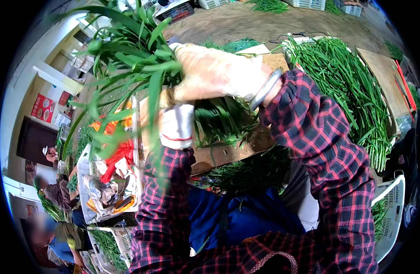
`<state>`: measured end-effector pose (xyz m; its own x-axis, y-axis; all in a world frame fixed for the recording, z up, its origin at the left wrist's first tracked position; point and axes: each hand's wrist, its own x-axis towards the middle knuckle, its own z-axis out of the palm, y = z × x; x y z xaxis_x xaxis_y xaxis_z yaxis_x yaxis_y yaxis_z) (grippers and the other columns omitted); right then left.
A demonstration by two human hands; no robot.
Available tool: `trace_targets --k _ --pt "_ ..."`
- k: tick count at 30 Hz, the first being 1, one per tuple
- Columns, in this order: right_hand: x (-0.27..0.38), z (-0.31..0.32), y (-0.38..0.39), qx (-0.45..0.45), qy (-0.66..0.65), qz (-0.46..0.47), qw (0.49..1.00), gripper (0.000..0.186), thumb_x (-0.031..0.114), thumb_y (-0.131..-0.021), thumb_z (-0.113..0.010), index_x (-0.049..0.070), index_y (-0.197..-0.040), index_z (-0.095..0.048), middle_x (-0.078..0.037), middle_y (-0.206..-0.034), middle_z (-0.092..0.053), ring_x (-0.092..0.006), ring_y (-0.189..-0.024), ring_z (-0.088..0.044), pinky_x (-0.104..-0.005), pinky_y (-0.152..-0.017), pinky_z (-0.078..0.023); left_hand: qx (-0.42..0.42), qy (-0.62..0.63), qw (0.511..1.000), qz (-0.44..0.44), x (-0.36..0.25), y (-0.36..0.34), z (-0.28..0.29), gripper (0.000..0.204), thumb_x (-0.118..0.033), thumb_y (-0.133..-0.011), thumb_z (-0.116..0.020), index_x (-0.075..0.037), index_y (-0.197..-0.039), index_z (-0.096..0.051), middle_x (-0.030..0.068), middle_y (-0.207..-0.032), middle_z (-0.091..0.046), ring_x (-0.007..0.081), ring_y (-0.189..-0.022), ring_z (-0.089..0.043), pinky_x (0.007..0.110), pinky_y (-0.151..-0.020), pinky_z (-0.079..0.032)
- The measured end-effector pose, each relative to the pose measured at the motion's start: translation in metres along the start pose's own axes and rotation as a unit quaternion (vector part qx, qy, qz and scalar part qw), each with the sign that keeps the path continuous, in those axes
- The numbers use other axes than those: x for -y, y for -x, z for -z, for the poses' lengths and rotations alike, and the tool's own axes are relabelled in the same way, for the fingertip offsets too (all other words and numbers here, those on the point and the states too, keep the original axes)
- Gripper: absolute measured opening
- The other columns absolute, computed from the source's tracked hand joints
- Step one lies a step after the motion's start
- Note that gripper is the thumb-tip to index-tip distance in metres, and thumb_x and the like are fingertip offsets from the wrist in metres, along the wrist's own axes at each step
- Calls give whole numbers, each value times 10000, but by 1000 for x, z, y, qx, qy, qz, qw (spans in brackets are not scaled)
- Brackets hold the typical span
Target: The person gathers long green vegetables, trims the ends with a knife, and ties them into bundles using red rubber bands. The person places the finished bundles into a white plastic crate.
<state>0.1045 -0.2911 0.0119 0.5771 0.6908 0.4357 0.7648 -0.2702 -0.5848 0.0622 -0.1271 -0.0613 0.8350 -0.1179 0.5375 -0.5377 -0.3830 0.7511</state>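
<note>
A bunch of garlic chives (132,55) is raised at the upper left, its long flat leaves fanning out and partly smeared by motion. My right hand (210,71), in a pale glove, reaches across from the right with its fingers closed round the bunch. Below it is my left hand (175,125) in a white glove with a red-striped cuff. Its fingers are blurred and mostly hidden behind the right hand and the leaves. More green leaves (223,121) show under my right hand, over a brown wooden board (212,159).
A crate heaped with garlic chives (342,86) stands to the right. At the left, a white crate (86,182) holds red ties and crumpled wrappers. Another white crate (392,219) sits at the lower right. Other people (59,196) are at the far left.
</note>
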Motion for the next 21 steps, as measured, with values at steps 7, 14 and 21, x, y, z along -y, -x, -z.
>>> trace_targets --k 7,14,21 --pt "-108 -122 114 49 -178 -92 979 950 259 -598 -858 77 -1400 -382 -175 -1200 -597 -330 -1113 -577 -388 -940 -466 -192 311 911 192 -25 -13 51 141 -98 -920 -561 -31 -1026 -625 110 -921 -659 255 -932 -628 403 -923 -489" --pt "-49 -170 173 -27 18 -181 983 431 115 -794 -611 79 -1222 -574 -144 -1002 -635 -342 -881 -639 -415 -729 -515 -231 383 884 135 -34 27 89 136 -181 -947 -564 -60 -1009 -565 54 -946 -564 246 -957 -554 447 -1012 -406" --pt "-42 -197 228 24 119 -171 978 62 97 -774 -565 99 -795 -624 -125 -674 -630 -314 -648 -650 -411 -537 -502 -154 512 841 81 -33 65 147 133 -220 -940 -580 -135 -897 -486 -33 -756 -433 147 -723 -437 366 -813 -404"
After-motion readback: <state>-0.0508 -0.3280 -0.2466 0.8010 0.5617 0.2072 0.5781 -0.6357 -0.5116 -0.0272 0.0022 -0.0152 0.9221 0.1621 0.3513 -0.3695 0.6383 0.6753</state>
